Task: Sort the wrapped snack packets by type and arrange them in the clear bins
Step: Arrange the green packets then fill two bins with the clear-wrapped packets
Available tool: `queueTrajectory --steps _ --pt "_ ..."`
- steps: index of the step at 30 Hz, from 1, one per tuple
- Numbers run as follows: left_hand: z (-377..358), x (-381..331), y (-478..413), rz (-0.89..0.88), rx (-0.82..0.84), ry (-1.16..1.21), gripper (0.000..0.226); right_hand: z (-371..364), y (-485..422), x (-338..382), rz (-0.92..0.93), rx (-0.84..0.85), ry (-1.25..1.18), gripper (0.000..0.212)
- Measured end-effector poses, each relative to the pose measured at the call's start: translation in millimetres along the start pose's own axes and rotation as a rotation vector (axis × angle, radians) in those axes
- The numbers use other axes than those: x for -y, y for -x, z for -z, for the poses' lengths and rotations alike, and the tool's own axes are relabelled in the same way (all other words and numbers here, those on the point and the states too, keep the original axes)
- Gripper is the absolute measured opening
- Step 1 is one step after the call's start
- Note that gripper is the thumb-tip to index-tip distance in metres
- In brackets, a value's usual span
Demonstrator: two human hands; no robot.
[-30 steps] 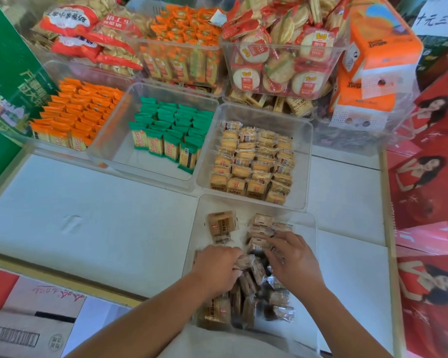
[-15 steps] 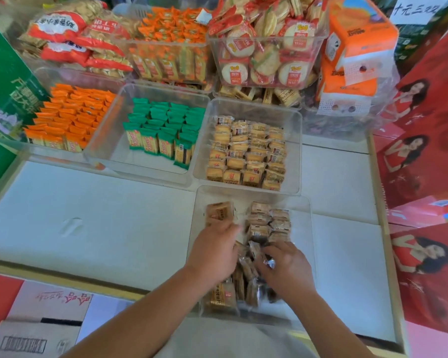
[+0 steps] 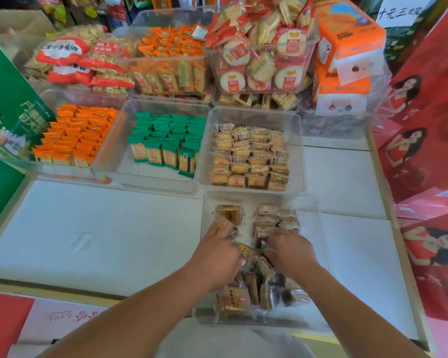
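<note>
Left hand (image 3: 215,257) tight around a tan packet (image 3: 221,224), right hand (image 3: 291,251) around brown packets (image 3: 264,231), inside nearest bin (image 3: 319,228)

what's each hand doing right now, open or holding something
left hand: holds a tan packet at its fingertips
right hand: fingers curled down into the packet pile; whether it grips one cannot be told

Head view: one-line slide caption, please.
Left hand grips a brown wrapped snack packet, right hand among the loose pile in the nearest clear plastic bin.
</note>
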State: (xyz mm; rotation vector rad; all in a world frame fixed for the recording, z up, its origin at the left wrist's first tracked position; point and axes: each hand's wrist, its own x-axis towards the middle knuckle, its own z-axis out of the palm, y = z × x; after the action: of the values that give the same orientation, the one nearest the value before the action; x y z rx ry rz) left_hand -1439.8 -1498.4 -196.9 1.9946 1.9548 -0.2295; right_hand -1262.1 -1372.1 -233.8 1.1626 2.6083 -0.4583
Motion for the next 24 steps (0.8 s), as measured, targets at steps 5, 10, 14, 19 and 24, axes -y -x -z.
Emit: queueTrajectory --steps 5,10,14,19,24 --pt "4 3 -41 -0.125 0.155 0.118 0.025 -15 4 -17 0.093 -0.227 -0.132 0.008" --pt "-2 3 -75 -0.148 0.454 -0.004 0.037 -16 3 -25 0.130 -0.311 -0.270 0.018" --pt "0 -1 -86 -0.108 0.547 0.034 0.052 -15 5 -27 0.127 -0.314 -0.305 0.021" --pt "-6 0 -84 -0.122 0.570 -0.041 0.071 -15 0 -25 0.170 -0.333 -0.294 0.033" --pt "-10 3 -75 -0.109 0.582 0.010 0.063 -16 3 -22 0.176 -0.269 -0.308 0.040"
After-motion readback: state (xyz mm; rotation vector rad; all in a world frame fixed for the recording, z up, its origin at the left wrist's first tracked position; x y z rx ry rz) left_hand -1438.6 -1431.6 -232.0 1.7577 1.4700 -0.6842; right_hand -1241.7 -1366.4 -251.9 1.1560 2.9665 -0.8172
